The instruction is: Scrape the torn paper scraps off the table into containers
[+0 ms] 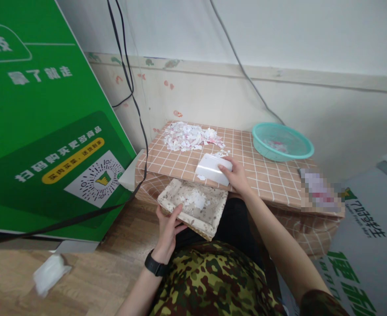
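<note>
My left hand (169, 226) grips the near left edge of a shallow, speckled off-white tray (209, 229), thumb over the rim and fingers beneath. Small white paper scraps (195, 199) lie on the tray's floor. It sits just below the table's front edge, over my lap. In my right hand (234, 173) is a glossy white card (213, 168), pinched at its right side and resting near the tabletop's front edge. A few scraps lie around the card. Behind it, a heap of torn white and pinkish paper pieces (187, 136) covers the table's back left.
A checked brown cloth covers the table (239, 147). At the back right stands a turquoise plastic basket (281, 151) with some paper inside. A blurred-out item (320, 191) lies at the right corner. Dark cables (137, 114) hang beside a green printed cabinet (48, 131) on the left.
</note>
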Demonstrator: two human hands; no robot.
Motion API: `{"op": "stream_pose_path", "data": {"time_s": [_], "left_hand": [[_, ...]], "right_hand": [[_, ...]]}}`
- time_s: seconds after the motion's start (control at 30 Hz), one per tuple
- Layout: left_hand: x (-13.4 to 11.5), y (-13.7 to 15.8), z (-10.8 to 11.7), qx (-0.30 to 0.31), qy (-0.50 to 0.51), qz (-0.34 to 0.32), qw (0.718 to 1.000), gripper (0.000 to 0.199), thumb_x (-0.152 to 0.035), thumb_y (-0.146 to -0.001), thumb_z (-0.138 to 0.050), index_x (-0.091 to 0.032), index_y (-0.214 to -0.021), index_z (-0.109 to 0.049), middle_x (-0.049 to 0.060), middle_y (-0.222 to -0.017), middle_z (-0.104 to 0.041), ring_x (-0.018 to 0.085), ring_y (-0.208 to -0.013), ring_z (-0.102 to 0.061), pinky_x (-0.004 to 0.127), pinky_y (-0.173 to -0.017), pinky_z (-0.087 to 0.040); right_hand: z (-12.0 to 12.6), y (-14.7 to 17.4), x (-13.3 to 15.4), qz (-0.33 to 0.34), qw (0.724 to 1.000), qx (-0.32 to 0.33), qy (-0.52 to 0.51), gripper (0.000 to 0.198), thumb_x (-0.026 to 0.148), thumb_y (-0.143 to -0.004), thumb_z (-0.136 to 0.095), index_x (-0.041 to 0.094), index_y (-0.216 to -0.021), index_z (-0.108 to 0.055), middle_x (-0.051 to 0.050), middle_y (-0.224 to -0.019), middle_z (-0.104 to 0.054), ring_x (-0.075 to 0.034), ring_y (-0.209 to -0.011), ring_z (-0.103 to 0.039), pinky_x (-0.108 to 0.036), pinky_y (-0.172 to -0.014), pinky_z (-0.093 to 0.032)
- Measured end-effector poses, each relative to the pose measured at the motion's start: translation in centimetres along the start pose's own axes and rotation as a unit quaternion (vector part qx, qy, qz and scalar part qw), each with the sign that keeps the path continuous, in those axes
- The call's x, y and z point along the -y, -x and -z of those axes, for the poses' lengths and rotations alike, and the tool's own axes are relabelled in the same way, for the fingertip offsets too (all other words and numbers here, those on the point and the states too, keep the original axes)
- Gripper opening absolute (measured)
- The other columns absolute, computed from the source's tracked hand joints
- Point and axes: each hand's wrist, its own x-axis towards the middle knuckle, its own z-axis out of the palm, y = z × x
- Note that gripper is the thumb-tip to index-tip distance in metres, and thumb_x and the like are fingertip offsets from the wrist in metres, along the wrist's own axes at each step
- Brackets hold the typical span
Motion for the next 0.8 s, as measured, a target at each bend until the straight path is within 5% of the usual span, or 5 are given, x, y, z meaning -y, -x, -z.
{"op": "stream_pose_path", "data": {"time_s": [0.13, 0.37, 0.8], "left_hand": [[-0.3, 0.1, -0.1, 0.0, 0.001, 0.006, 1.0, 0.093, -0.044, -0.074, -0.081, -0.038, -0.143, -0.019, 0.013, -0.126, -0.064, 0.026, -0.08, -0.075, 0.048, -0.071, -0.061], [0.0, -0.1, 0.1, 0.004, 0.003, 0.001, 1.0, 0.093, -0.043, -0.074, -0.081, -0.038, -0.144, -0.019, 0.014, -0.124, -0.064, 0.026, -0.077, -0.075, 0.047, -0.068, -0.061], [-0.3, 0.0, 0.2, -0.001, 0.001, -0.002, 1.0, 0.093, -0.044, -0.074, -0.081, -0.039, -0.143, -0.02, 0.012, -0.123, -0.065, 0.026, -0.08, -0.075, 0.048, -0.069, -0.062]], "right_hand": [[0.3, 0.5, 0.0, -0.006, 0.996, 0.073, -0.05, 0.041, 0.053, -0.082, -0.067, 0.025, -0.112, -0.066, -0.006, -0.107, -0.071, -0.025, -0.092, -0.066, -0.042, -0.082, -0.053], [3.5, -1.2, -2.5, -0.013, 0.99, -0.141, -0.02, 0.051, 0.056, -0.08, -0.066, 0.02, -0.116, -0.065, -0.012, -0.111, -0.071, -0.029, -0.096, -0.065, -0.048, -0.084, -0.052], [6.7, 0.2, -2.6, 0.014, 0.975, -0.184, 0.121, 0.042, 0.051, -0.083, -0.063, 0.02, -0.112, -0.069, -0.012, -0.109, -0.072, -0.032, -0.1, -0.065, -0.051, -0.091, -0.047]]}}
